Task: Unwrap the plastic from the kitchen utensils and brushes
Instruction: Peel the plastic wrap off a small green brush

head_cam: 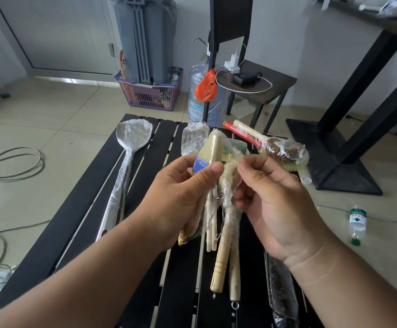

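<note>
Clear plastic film (228, 178) binds the utensil bundle (218, 209); the left hand (181, 192) grips it steady above the desk (74, 209) so the right hand (270, 197) can pinch the wrap loose.

One head-worn wide-angle view, facing forward and down. Close on both hands (228, 197) above a black slatted table (79, 209); floor, chair (251, 74) and wall farther off.
</note>
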